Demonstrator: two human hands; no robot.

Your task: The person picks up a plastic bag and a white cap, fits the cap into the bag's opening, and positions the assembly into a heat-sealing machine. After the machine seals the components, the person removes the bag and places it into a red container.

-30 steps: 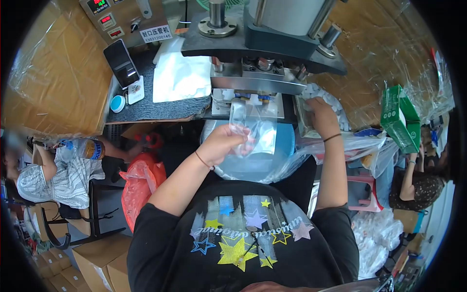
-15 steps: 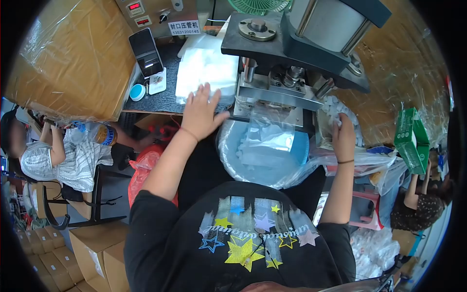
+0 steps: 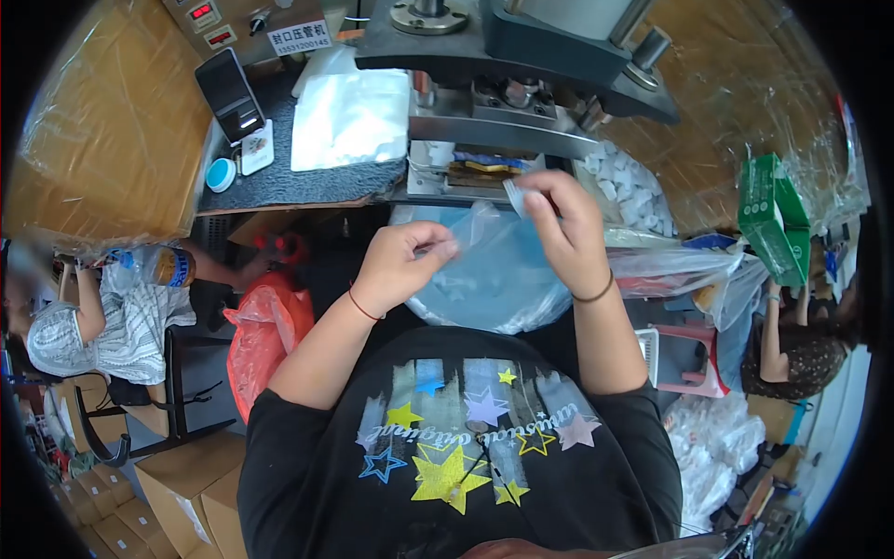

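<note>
My left hand (image 3: 405,265) is closed in a pinch on a clear plastic bag (image 3: 479,226), which stretches toward my right hand over a blue basin lined with clear plastic (image 3: 503,279). Between the thumb and fingers of my right hand (image 3: 570,224) is a small white plastic piece (image 3: 514,197) with a ribbed end. Both hands are in front of a metal press (image 3: 503,130), below its jaw. To its left lies a stack of clear, whitish bags (image 3: 349,121). A heap of small white plastic pieces (image 3: 629,186) sits to its right.
A phone (image 3: 230,96) and a round turquoise-lidded tin (image 3: 221,174) stand on the dark mat. Large taped cartons (image 3: 102,130) flank the press. A red plastic bag (image 3: 270,335) hangs at left; a green box (image 3: 775,219) is at right. Other people sit on both sides.
My left hand has left the bag stack and now pinches a bag over the basin. My right hand came from the heap with a white piece. The bag hanging at the press is gone from there.
</note>
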